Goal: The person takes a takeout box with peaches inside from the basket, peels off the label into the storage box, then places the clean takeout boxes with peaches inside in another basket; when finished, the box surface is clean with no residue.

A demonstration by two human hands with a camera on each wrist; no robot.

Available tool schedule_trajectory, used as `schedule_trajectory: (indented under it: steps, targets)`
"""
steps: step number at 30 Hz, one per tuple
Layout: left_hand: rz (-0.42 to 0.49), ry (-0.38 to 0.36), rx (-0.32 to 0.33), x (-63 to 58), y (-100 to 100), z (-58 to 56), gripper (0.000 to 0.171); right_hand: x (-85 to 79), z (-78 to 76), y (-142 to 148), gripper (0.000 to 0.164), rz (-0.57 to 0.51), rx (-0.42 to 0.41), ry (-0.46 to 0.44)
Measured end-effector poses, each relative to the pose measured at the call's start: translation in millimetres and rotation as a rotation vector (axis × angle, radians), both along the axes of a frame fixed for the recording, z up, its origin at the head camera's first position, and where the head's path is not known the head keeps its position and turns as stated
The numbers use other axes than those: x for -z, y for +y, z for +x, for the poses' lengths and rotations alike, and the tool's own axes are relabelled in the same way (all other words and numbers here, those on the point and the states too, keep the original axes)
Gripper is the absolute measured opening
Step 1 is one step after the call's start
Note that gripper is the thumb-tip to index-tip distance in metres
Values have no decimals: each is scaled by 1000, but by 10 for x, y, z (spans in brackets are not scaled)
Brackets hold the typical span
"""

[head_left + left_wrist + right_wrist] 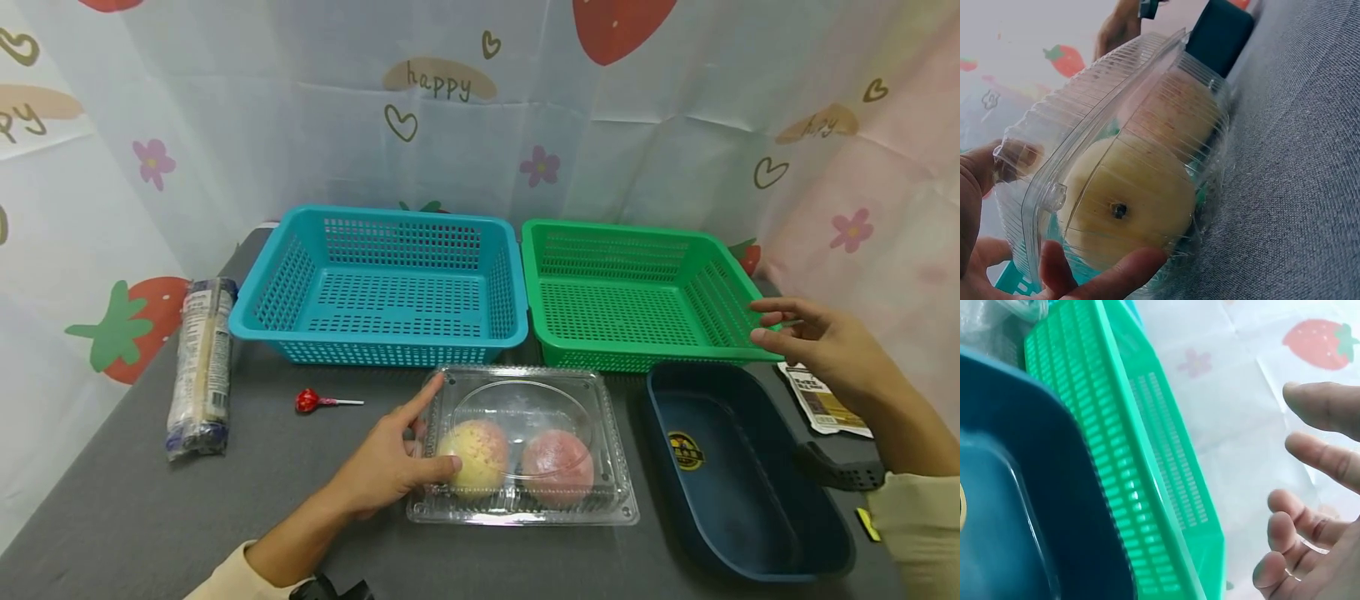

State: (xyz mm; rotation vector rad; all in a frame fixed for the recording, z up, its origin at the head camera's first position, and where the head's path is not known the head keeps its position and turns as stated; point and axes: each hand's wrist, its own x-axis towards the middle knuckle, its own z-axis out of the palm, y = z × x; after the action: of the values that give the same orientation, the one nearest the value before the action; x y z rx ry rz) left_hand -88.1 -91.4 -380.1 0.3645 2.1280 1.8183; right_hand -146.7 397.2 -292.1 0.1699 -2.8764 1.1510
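Note:
A clear plastic clamshell box (611, 492) rests on the grey table, its lid down over two round fruits, one yellow and pink (476, 458), one pink (558, 471). My left hand (382, 467) grips the box's left side, the thumb on top and the other fingers along the side wall. Close up in the left wrist view, the fruits show through the ribbed plastic. Over the right end of the green basket (660, 354) hovers my right hand (836, 350), fingers loosely bent and holding nothing. In the right wrist view, its fingers are apart from the basket.
A blue basket (382, 337) stands beside the green one at the back. To the right of the box sits a dark blue tub (750, 492). A wrapped long package (198, 367) and a red lollipop (307, 401) lie left; a flat packet (825, 400) lies far right.

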Motion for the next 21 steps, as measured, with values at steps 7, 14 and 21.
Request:
schedule_trajectory:
  steps: [7, 14, 21]
  targets:
    - [-19, 7, -1, 19, -9, -13, 100, 55, -58, 101, 53, 82, 52, 48]
    - [-12, 18, 10, 38, -21, -22, 100, 154, -96, 238, 56, 93, 50, 27]
    - [19, 8, 24, 46, -35, -23, 100, 248, -146, 331, 58, 93, 39, -8]
